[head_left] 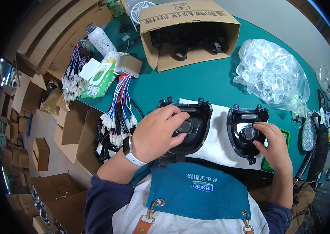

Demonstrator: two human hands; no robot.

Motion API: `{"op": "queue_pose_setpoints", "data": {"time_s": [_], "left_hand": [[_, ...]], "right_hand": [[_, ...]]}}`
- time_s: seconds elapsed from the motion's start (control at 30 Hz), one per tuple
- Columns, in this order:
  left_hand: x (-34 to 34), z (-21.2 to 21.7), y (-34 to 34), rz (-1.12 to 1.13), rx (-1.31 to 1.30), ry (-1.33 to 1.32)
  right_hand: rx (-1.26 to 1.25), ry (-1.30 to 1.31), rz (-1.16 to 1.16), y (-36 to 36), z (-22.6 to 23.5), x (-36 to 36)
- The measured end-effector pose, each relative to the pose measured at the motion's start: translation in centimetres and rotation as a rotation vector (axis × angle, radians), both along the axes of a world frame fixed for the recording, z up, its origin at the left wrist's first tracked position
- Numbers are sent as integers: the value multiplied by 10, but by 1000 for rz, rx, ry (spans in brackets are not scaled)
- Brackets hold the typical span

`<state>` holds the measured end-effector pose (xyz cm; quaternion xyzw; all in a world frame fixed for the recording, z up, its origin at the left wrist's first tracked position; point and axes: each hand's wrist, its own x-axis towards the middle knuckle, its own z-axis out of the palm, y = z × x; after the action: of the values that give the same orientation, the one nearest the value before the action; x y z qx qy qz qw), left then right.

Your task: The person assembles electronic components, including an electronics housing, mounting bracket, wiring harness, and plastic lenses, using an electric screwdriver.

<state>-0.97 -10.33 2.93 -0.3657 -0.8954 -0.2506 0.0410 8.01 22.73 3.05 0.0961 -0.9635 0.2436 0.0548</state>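
Two black plastic housings with mounting tabs lie side by side on a white cloth (pixel 220 128) in front of me. My left hand (pixel 161 130) reaches over the left housing (pixel 203 130), fingers and thumb closed round a smoky, see-through oval lens cap (pixel 185 126) at its middle. In the right housing (pixel 237 147) sits a similar lens cap (pixel 249 133) against a shiny inner surface. My right hand (pixel 276 144) pinches this one from its right side, fingertips above and thumb below. The left hand covers part of the left housing.
An open cardboard box (pixel 190 13) holding black parts stands at the back. A plastic bag of clear lens caps (pixel 272 74) lies at right. Bundled wires with white connectors (pixel 120 121), a wipes pack (pixel 100 78), a bottle (pixel 100 39) and a small fan (pixel 141 11) are at left.
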Motion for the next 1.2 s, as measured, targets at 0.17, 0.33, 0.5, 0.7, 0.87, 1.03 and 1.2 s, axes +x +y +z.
{"op": "queue_pose_setpoints", "data": {"time_s": [0.17,0.33,0.5,0.7,0.87,1.03,1.2], "left_hand": [[1,-2,2,-39,-50,-30],[-3,-6,2,-84,-36,-15],[-1,-5,-2,-84,-92,-74],[14,-12,-19,-52,78,15],[22,-24,-16,-128,73,1],[20,-37,-14,-156,-4,108],[28,-47,-8,-81,200,214]], "right_hand": [[11,14,-17,-2,-2,2],[10,31,-16,-2,-5,3],[28,33,-57,-5,-1,6],[82,141,-77,-15,19,23],[120,37,-81,-23,27,36],[-94,-5,-267,-16,-2,26],[-257,-47,-469,-20,-12,19]]}}
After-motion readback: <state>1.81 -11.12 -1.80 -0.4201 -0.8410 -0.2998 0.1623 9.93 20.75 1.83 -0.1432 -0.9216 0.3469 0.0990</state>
